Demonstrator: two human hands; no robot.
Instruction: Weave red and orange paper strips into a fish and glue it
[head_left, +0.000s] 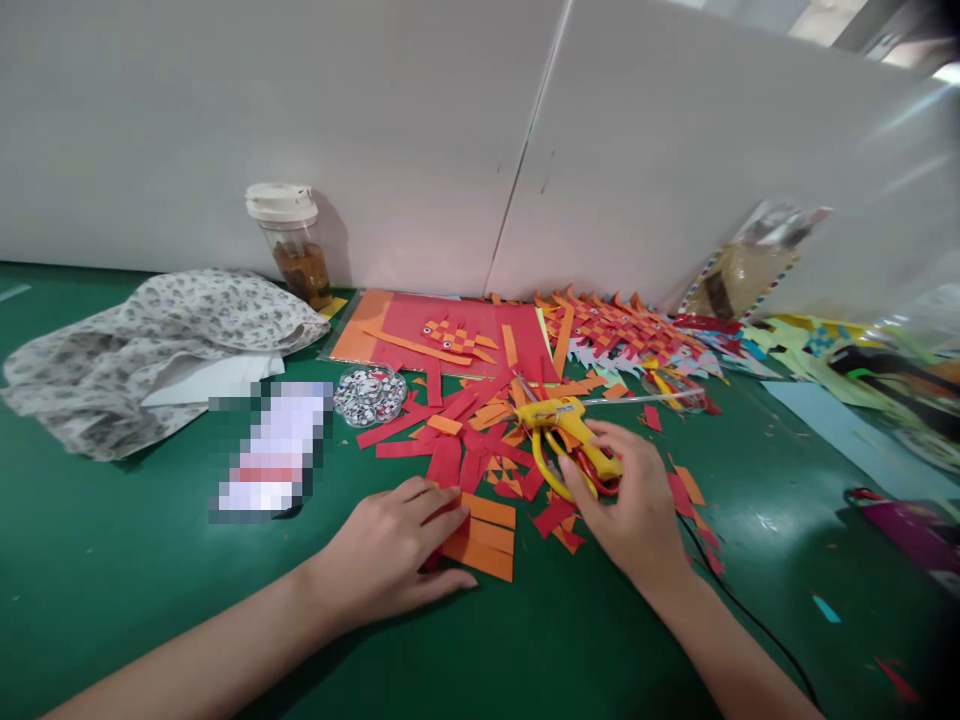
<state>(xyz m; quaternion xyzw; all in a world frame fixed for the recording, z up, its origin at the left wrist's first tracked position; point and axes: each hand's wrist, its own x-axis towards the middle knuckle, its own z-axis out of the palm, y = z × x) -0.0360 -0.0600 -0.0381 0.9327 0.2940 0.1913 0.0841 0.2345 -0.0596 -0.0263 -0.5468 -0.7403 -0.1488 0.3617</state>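
Right hand (637, 490) is nearer to 1 yellow glue gun (555, 411). Gun body lies ahead-left, long axis side to side, handle sloping toward the palm; finger closure cannot be determined. Left hand (394, 545), loosely spread, rests on orange strips (491, 548).

Our craft workspace, with paper scraps (472, 430), a yellow glue gun (555, 412) and scissors (551, 470) on a green tabletop (150, 540).
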